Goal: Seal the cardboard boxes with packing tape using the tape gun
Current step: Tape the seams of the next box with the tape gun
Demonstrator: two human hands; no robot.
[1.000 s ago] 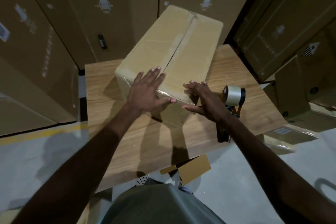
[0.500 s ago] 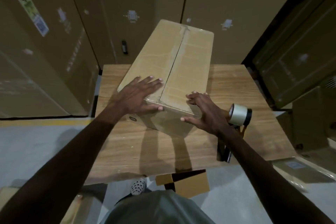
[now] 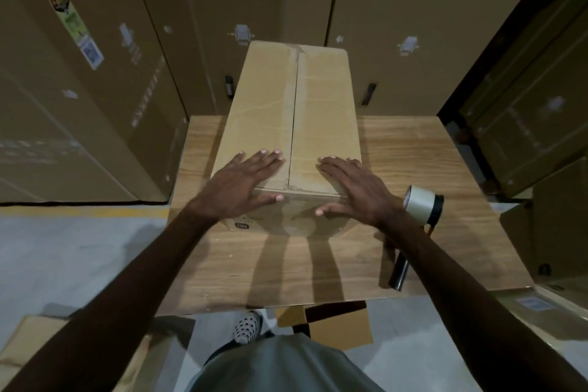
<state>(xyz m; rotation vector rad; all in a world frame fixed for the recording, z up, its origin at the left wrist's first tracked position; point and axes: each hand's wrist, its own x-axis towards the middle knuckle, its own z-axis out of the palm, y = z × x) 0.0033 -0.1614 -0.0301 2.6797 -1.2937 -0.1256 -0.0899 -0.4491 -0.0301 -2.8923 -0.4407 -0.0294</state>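
While 2 flat, open hands, left hand (image 3: 240, 183), right hand (image 3: 356, 189), press cardboard box (image 3: 292, 118), tape gun (image 3: 420, 213) beside.

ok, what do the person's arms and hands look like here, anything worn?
Both forearms are bare to the frame edge: no sleeves, gloves, watch or rings show. The left hand and right hand have short, pale fingernails. A grey garment covers the torso at the bottom of the view.
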